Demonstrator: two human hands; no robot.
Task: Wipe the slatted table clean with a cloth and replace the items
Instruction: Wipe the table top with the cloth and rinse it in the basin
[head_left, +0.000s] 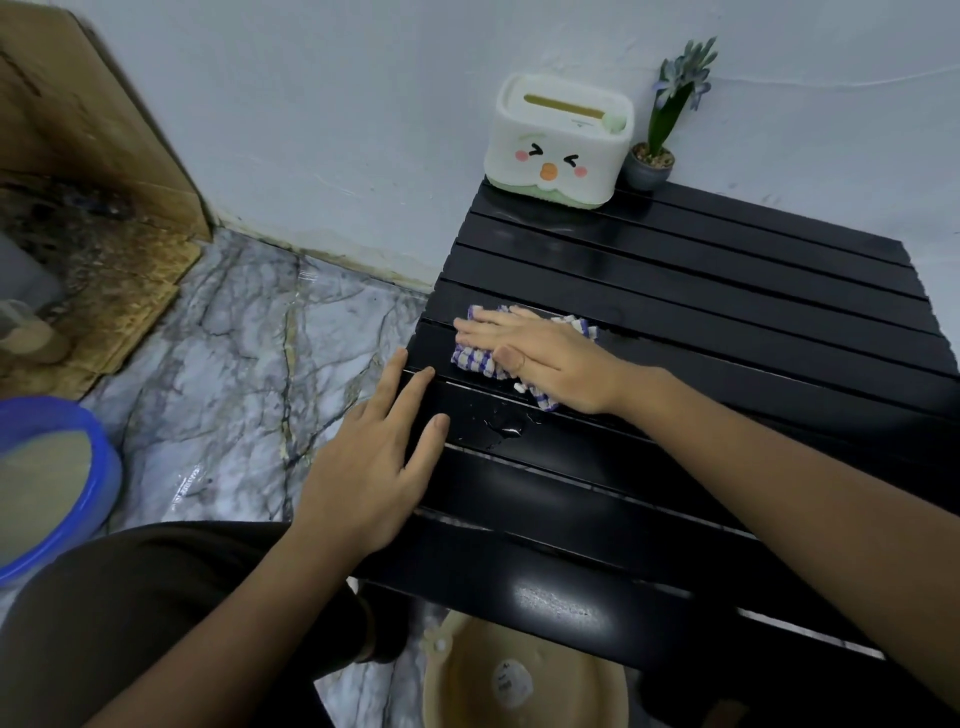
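1. We press our right hand (540, 358) flat on the checked cloth (475, 361), fingers straight and close together, pinning it to the black slatted table (727, 322) near its left edge, about midway between the near side and the wall.

2. Our left hand (379, 457) rests on the table's left edge just beside the cloth, fingers straight and slightly spread, gripping nothing; it appears to steady the table.

3. We judge the wiping step to be in hand: a small puddle of water (506, 423) shines on the slat just in front of the cloth, and the near slats carry wet streaks.

4. The next move, as we read it, calls for drawing the cloth toward us over that puddle, then along each slat to the right side, keeping the palm flat so the fabric does not bunch into the gaps.

5. The items are not yet cleared from the far corner: a white tissue box (558, 140) with a cartoon duck face stands at the back edge against the wall, a small potted plant (657, 150) just beside it on the right. The slats under them will need lifting and wiping around.

6. A tan basin (467, 686) sits on the floor under the near edge; its sticker is too blurred to read. A blue bucket (98, 467) stands at left. We can read no brand or writing anywhere.
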